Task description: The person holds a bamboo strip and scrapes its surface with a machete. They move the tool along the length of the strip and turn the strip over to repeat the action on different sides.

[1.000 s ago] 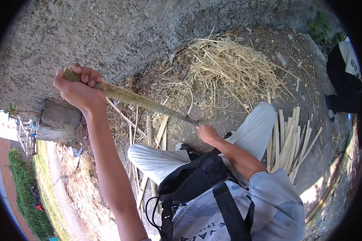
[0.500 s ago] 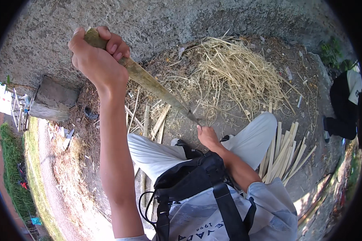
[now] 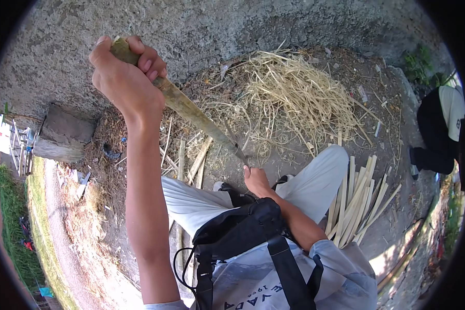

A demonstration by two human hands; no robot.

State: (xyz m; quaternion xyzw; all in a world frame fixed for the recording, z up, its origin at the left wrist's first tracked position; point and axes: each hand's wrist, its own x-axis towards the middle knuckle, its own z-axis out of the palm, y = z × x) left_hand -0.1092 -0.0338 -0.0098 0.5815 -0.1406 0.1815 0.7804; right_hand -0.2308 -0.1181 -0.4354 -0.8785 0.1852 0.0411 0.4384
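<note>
My left hand (image 3: pixel 126 75), raised at the upper left, is closed around the upper end of a long greenish-brown bamboo piece (image 3: pixel 196 114). The bamboo slants down to the right, toward my legs. At its lower end a thin dark knife blade (image 3: pixel 234 142) meets it, partly lost against the ground. My right hand (image 3: pixel 257 181), low between my knees, is closed at the lower end of that blade; the handle is hidden in my fingers.
A heap of thin pale shavings (image 3: pixel 305 98) lies by the rough wall (image 3: pixel 206 31). Split bamboo strips (image 3: pixel 359 199) lie beside my right knee, more strips (image 3: pixel 199 163) by my left. A concrete block (image 3: pixel 67 132) stands left; another person (image 3: pixel 439 129) is at far right.
The view has shifted slightly. Both hands keep their grip on the bamboo and the knife, which look almost unmoved relative to each other.
</note>
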